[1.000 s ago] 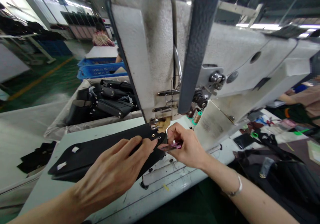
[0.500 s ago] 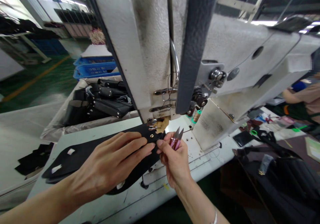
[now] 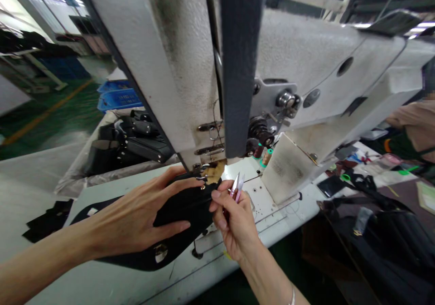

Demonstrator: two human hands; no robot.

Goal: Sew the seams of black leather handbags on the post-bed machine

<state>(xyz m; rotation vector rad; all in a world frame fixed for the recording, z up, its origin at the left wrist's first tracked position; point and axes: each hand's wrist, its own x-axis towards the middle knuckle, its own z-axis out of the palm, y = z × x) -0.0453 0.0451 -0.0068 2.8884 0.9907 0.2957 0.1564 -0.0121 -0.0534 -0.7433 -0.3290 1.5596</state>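
Note:
A black flat piece [image 3: 183,214] lies on the pale machine table, its upper end at the needle area of a large grey sewing machine [image 3: 183,60]. My left hand [image 3: 146,210] rests on the piece with fingers spread, the fingertips near a small gold stud [image 3: 203,187]. Beside the piece's right end, my right hand [image 3: 234,214] is closed round small pink-handled thread snips [image 3: 237,188], blades pointing up; its thumb and forefinger touch the edge of the piece. A tan scrap [image 3: 215,173] hangs at the presser foot.
Black cases [image 3: 146,146] fill a lined bin at the left, with blue crates [image 3: 118,100] behind. Thread spools [image 3: 267,156] stand behind the needle area. A phone [image 3: 329,186] and black bags [image 3: 390,232] lie at the right, near another person's arm [image 3: 401,117].
My left hand has opened, its thumb now apart from the fingers, and the black piece has shifted and turned under it. The view has moved closer to the machine.

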